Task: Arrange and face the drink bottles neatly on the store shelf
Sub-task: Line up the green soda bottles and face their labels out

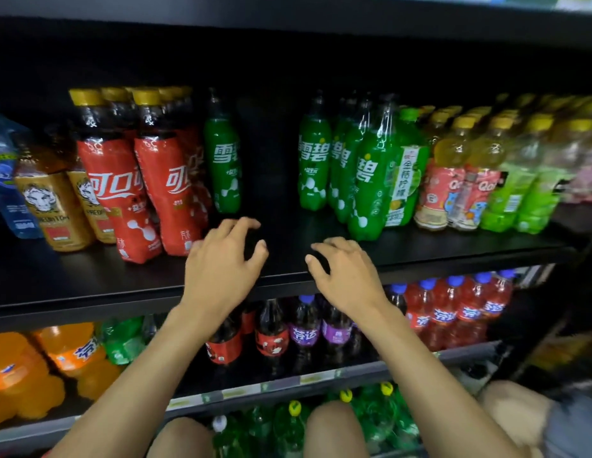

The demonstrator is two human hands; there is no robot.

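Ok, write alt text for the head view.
Empty left hand and right hand reach toward a gap on the black shelf between a lone green plastic bottle and a green bottle cluster. Red-labelled cola bottles lean nearby.

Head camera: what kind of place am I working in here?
Most likely a shop's drinks aisle: black tiered shelves packed with rows of matching green plastic soda bottles and red-labelled cola bottles, with price-tag strips along a lower shelf edge.

Dim, soft focus, blurred bowed edges, glare.
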